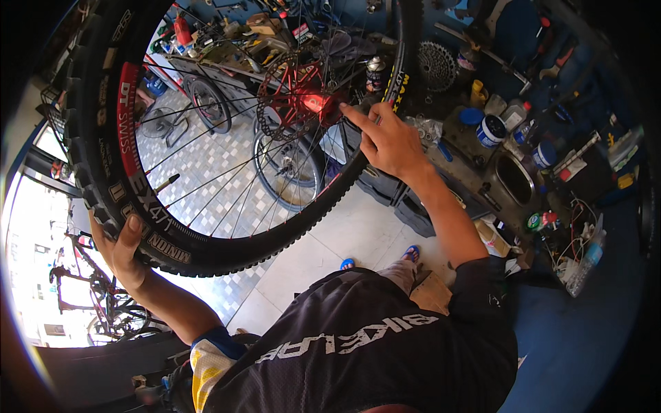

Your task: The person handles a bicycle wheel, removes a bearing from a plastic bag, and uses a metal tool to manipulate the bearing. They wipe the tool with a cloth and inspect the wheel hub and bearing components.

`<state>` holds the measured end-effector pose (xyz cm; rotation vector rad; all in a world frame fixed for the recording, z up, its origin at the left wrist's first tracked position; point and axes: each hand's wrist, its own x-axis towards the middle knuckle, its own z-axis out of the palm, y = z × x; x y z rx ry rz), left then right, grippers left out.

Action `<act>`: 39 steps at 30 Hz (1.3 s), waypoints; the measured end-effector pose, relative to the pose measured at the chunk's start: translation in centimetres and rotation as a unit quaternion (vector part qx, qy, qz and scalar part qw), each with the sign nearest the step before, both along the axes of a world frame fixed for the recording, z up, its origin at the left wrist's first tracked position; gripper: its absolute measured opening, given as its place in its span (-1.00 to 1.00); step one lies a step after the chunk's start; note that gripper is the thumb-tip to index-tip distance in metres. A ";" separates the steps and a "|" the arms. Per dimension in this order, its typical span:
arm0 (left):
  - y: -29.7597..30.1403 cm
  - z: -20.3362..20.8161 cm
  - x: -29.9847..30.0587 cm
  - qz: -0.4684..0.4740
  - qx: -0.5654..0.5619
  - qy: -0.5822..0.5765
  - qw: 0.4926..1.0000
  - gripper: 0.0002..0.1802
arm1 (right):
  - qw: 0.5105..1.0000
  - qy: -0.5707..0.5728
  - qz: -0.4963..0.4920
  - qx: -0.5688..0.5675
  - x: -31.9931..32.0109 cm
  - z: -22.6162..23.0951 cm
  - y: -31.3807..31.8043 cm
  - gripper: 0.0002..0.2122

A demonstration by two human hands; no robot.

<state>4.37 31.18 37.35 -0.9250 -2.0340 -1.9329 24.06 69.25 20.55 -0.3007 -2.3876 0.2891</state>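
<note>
A large bicycle wheel fills the upper left, tilted up in front of me. It has a black knobby tire [227,258], a black rim with a red decal, thin black spokes, a red hub [317,102] and a red-centred disc rotor [274,103]. Near the lower left of the wheel, my left hand [124,251] grips the tire, thumb on the sidewall. My right hand [392,141] reaches across the tire's right side with its index finger stretched toward the hub's end and the other fingers bent. Whether that fingertip touches the hub, I cannot tell. A valve stem [167,182] sticks inward from the rim.
A cluttered workbench [454,131] runs along the back and right, with tools, a cassette [438,67], tubs and bottles. An oval metal tray [515,177] lies on it. Other bicycles stand behind the wheel and at the left [103,292]. Blue sandals [348,263] show on the tiled floor.
</note>
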 end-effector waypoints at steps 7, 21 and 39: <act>0.7 0.2 -0.3 0.003 0.013 0.010 1.000 -0.13 | 0.950 -0.025 -0.075 0.302 -1.0 0.4 3.1 -0.24; 0.7 0.0 -1.3 -0.004 0.003 0.001 1.000 -0.14 | 0.938 -0.049 -0.054 0.338 -0.7 2.8 2.2 -0.45; -0.1 -0.9 -1.7 -0.006 0.017 -0.013 1.000 -0.09 | 0.250 0.269 0.414 -0.833 -4.1 -1.5 -4.8 -0.44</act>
